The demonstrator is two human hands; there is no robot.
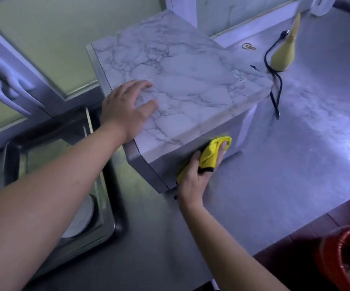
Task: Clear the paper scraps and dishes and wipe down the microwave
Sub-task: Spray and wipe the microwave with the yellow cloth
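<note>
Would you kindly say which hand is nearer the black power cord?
Right. The right hand, gripping a yellow cloth, is below-left of the black power cord; the left hand rests farther left on the marbled microwave.

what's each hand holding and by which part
The right hand grips the bunched yellow cloth around its middle; left hand rests flat on the microwave top, holding nothing.

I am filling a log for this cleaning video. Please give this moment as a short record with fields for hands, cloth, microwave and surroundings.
left hand: open, flat on the marble-patterned top of the microwave
right hand: grips the yellow cloth, pressing it on the microwave face nearest the person
counter: steel, bears the microwave
sink: left of microwave, white dish inside
black cord: at the microwave's right rear
red bucket: lower right corner
</note>
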